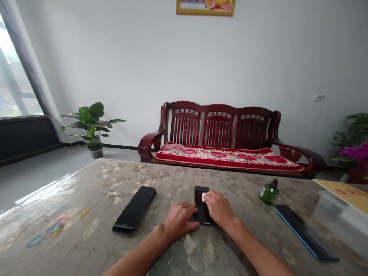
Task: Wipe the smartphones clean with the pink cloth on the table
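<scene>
A black smartphone (201, 217) lies face up on the patterned table cover, between my two hands. My left hand (180, 217) rests on the table with fingers and thumb apart, their tips at the phone's left edge. Pinched in the fingers of my right hand (219, 209) is a small pale pink piece (204, 197), cloth or tissue, over the phone's screen. Part of the screen is hidden by that hand. To the left lies a larger black phone (135, 209), which seems to sit on another flat dark thing.
Rubber bands (53, 230) lie on the table cover (161, 180) at left. At right stand a small green bottle (269, 192) with a black top, a dark blue-edged phone (306, 233) and a clear plastic box (342, 218). Beyond the table is a wooden bench (218, 126).
</scene>
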The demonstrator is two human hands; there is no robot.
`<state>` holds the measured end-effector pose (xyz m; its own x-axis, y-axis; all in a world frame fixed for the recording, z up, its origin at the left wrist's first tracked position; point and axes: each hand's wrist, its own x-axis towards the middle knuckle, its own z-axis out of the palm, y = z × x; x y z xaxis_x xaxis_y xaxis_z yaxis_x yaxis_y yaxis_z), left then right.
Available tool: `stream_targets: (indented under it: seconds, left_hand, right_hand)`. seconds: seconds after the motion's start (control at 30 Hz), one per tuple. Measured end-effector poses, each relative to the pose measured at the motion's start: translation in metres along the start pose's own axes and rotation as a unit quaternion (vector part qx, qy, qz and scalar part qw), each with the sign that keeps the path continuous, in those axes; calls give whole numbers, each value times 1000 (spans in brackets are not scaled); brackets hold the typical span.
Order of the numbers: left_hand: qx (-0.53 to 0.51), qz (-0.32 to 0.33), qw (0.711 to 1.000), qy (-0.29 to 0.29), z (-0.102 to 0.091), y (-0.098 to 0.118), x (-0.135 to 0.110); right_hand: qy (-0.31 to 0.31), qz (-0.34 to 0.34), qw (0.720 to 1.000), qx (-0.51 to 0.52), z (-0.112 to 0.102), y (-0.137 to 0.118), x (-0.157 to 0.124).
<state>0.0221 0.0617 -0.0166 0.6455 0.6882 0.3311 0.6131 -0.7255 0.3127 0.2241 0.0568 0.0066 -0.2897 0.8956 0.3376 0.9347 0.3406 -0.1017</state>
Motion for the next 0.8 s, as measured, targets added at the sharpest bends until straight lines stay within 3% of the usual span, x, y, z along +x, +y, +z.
stream_targets:
  seconds: [0.3, 0.6, 0.8]
  left_hand:
    - [-27, 23, 998, 42, 9, -1, 1]
    - [-36, 9, 999, 19, 4, -1, 2]
    - [-58, 4, 998, 11, -3, 3, 2]
  right_hand:
    - [-9, -52, 998, 22, -5, -5, -22]
    - [-8, -8, 1000, 16, 2, -1, 12]
    - [5, -63, 998, 30, 0, -13, -14]
